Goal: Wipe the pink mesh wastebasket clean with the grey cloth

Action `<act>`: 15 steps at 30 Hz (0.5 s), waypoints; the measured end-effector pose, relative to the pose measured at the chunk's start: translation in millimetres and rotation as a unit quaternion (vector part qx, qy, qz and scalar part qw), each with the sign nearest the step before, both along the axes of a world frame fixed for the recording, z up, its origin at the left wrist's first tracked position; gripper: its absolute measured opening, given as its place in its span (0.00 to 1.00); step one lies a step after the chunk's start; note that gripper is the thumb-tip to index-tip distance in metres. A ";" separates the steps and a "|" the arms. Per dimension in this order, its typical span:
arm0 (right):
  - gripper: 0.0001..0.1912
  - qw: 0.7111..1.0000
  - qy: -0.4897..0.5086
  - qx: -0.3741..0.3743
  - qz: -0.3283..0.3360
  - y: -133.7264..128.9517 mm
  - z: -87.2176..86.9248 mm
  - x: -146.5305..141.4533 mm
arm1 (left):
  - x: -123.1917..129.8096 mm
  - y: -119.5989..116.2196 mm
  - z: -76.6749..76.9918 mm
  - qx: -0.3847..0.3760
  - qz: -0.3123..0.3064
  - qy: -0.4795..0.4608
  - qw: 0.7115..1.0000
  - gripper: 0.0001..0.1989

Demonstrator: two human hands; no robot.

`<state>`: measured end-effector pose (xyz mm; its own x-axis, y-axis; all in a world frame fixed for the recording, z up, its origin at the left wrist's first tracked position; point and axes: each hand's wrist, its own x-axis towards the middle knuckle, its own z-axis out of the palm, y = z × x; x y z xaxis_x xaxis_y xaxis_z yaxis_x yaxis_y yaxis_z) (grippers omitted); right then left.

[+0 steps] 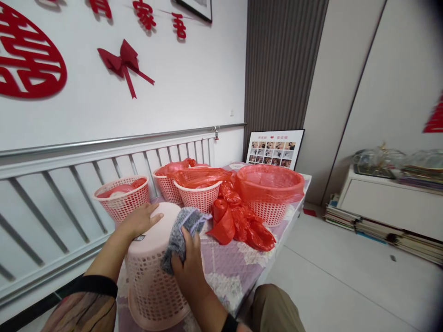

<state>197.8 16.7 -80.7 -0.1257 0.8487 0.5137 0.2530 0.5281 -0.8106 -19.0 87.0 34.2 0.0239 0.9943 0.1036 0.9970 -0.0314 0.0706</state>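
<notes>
Two contacts at seven o'clock! Pressing upturned basket [152, 281] with left hand [140, 221] spread open, clamping grey cloth [177, 240] in right hand [192, 260]; risks tipping from lopsided pushing

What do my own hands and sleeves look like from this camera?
Both hands are bare: left hand, right hand. The left sleeve is patterned in muted brown and pinkish tones with a wide black cuff; the right arm shows a black cuff too.
</notes>
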 end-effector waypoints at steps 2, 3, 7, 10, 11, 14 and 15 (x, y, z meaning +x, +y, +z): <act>0.37 0.999 -0.015 -0.025 -0.022 -4.0 -44.6 1.3 | 0.0 -0.1 0.1 -0.001 0.000 -0.001 1.000 0.43; 0.37 0.998 -0.025 -0.045 -0.034 -6.3 -69.9 3.9 | 0.1 -0.2 0.2 -0.001 -0.001 -0.002 1.000 0.43; 0.34 0.991 -0.039 -0.107 -0.063 -14.5 -153.7 20.8 | 1.6 -1.4 0.8 -0.004 0.000 -0.003 1.000 0.43; 0.30 0.991 -0.018 -0.114 -0.070 -14.8 -165.9 26.5 | 2.7 -2.6 1.6 -0.001 0.003 -0.003 1.000 0.43; 0.29 0.991 -0.015 -0.115 -0.067 -14.0 -158.6 25.4 | 2.9 -2.9 1.8 0.000 0.004 -0.003 1.000 0.43; 0.28 0.994 -0.015 -0.098 -0.054 -12.6 -111.5 15.0 | 2.9 -3.3 2.1 0.004 0.006 -0.004 1.000 0.43; 0.29 0.995 -0.017 -0.082 -0.049 -13.4 -90.8 10.5 | 2.7 -3.2 2.0 0.005 0.006 -0.004 1.000 0.42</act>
